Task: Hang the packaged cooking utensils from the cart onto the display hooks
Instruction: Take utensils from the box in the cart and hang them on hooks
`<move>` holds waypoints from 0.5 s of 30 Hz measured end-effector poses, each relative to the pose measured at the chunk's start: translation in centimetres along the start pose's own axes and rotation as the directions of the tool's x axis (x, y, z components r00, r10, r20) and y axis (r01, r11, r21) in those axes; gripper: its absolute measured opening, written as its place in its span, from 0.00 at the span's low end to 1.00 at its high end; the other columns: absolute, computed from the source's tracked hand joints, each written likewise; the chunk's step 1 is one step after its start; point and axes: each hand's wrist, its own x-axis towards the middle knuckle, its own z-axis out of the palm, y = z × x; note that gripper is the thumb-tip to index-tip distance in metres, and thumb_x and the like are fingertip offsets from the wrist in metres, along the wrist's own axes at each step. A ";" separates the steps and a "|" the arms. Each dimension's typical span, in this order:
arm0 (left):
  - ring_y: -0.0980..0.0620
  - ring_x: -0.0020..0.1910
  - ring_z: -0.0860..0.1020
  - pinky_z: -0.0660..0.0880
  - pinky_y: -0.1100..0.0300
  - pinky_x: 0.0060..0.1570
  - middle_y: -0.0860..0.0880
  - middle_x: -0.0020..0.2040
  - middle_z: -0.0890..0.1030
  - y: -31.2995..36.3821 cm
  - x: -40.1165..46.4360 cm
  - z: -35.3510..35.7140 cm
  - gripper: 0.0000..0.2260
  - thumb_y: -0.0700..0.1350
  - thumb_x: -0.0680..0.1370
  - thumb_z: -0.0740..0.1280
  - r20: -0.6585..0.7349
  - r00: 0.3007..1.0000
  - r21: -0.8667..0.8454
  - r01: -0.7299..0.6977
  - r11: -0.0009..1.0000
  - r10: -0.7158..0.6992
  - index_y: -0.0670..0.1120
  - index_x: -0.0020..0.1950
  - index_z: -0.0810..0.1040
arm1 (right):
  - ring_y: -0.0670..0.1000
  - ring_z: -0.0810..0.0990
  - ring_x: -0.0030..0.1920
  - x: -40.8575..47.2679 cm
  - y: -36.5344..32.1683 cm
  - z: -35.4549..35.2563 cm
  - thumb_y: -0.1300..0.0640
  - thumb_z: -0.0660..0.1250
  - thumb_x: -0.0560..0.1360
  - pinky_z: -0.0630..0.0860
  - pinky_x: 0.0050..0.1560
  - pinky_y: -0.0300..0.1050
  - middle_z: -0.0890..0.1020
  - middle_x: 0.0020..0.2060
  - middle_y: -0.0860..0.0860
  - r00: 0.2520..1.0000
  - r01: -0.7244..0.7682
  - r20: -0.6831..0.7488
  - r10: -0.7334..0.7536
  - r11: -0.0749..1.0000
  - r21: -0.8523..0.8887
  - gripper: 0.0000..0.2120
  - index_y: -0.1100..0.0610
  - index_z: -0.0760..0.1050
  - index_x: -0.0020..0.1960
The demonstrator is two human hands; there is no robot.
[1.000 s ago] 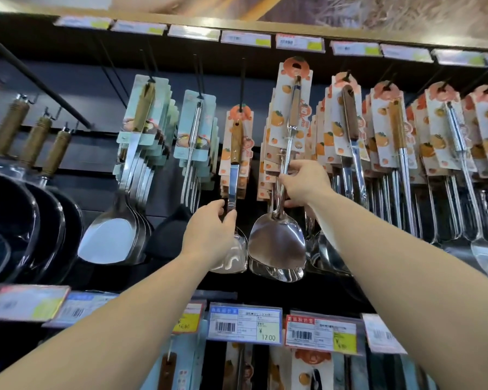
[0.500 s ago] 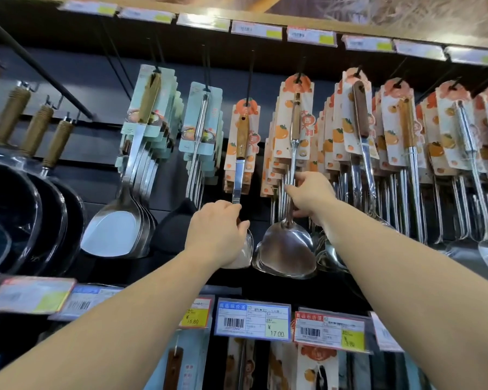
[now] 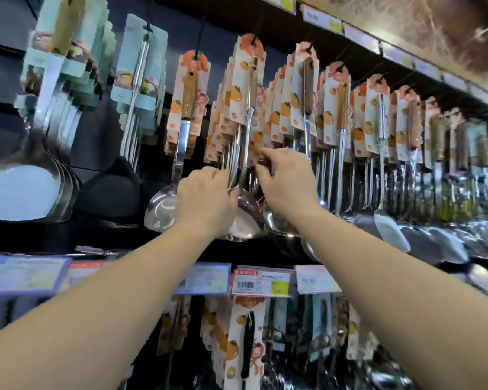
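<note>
Head view: both arms are raised to a display wall where carded utensils hang in rows from black display hooks (image 3: 254, 38). The left hand (image 3: 206, 201) is seen from the back, fingers curled at the steel shafts below the orange-print card stack (image 3: 247, 88); it appears to grip the neck of the front turner (image 3: 244, 218), though the fingertips are hidden. The right hand (image 3: 286, 182) is curled with thumb and fingertips pinched at the shafts just right of that stack; which shaft is pinched cannot be told. The front turner is already hung, its card at the head of the stack and its blade partly behind the left hand. A ladle (image 3: 164, 209) hangs just to the left on its own hook. Price labels (image 3: 261, 282) run along the rail below. The cart is not in view.

Step in hand, as judged: settling and aligning a hung utensil within its row. The next move calls for releasing the shafts without swinging the neighbouring packs, then a return to the cart.

Compared with half a second earlier, the left hand has been moved from the ladle's shaft to the turner stack, the two hands have been brought close together, and the view has been swung rightward and closer.
</note>
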 end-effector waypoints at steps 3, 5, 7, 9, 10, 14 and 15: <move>0.41 0.58 0.73 0.69 0.49 0.55 0.44 0.59 0.76 4.3 -0.9 0.8 0.17 0.54 0.77 0.62 -0.015 1.000 -0.097 -0.003 0.995 0.001 0.45 0.61 0.75 | 0.54 0.72 0.63 -1.8 3.1 -3.7 0.49 0.61 0.78 0.68 0.63 0.48 0.79 0.59 0.51 1.000 0.011 -0.020 -0.014 0.990 -0.140 0.18 0.53 0.74 0.66; 0.40 0.59 0.72 0.69 0.48 0.56 0.43 0.59 0.76 8.3 -1.5 1.3 0.16 0.53 0.78 0.62 -0.012 0.999 -0.154 -0.041 0.987 0.039 0.44 0.60 0.75 | 0.55 0.72 0.63 -3.4 6.2 -7.0 0.49 0.61 0.78 0.68 0.62 0.49 0.79 0.59 0.52 0.999 -0.039 -0.026 0.035 0.975 -0.217 0.18 0.53 0.75 0.66; 0.40 0.58 0.73 0.69 0.48 0.55 0.43 0.58 0.77 13.2 -2.3 1.9 0.16 0.53 0.78 0.61 0.009 0.996 -0.217 -0.080 0.973 0.084 0.44 0.59 0.76 | 0.55 0.72 0.64 -5.6 9.9 -10.7 0.47 0.61 0.79 0.69 0.63 0.50 0.78 0.60 0.52 0.994 -0.110 -0.010 0.112 0.949 -0.295 0.20 0.54 0.74 0.67; 0.40 0.59 0.73 0.70 0.48 0.55 0.43 0.59 0.76 19.2 -3.6 2.7 0.17 0.54 0.78 0.61 0.044 0.989 -0.281 -0.123 0.952 0.141 0.44 0.61 0.75 | 0.55 0.72 0.64 -8.3 14.4 -14.7 0.46 0.60 0.79 0.70 0.63 0.50 0.78 0.61 0.53 0.980 -0.173 0.023 0.196 0.908 -0.382 0.21 0.54 0.73 0.68; 0.41 0.60 0.73 0.70 0.48 0.56 0.44 0.60 0.76 22.5 -4.4 3.3 0.18 0.54 0.78 0.60 0.069 0.982 -0.315 -0.147 0.938 0.177 0.45 0.62 0.74 | 0.55 0.73 0.64 -9.9 16.7 -16.8 0.46 0.60 0.78 0.71 0.63 0.51 0.78 0.60 0.53 0.970 -0.203 0.036 0.240 0.884 -0.420 0.21 0.54 0.73 0.68; 0.42 0.62 0.71 0.69 0.48 0.56 0.44 0.62 0.75 36.8 -8.6 5.5 0.18 0.55 0.79 0.59 0.213 0.924 -0.444 -0.198 0.874 0.317 0.47 0.63 0.72 | 0.56 0.70 0.66 -17.5 25.8 -26.4 0.45 0.57 0.80 0.72 0.60 0.52 0.76 0.63 0.55 0.900 -0.303 0.085 0.427 0.755 -0.582 0.20 0.53 0.74 0.66; 0.41 0.61 0.71 0.70 0.48 0.55 0.44 0.61 0.75 40.5 -9.9 5.9 0.17 0.55 0.78 0.60 0.241 0.904 -0.466 -0.210 0.860 0.352 0.46 0.62 0.73 | 0.57 0.69 0.67 -19.5 27.9 -29.0 0.45 0.56 0.80 0.71 0.61 0.52 0.75 0.64 0.55 0.874 -0.303 0.112 0.472 0.711 -0.635 0.21 0.53 0.73 0.67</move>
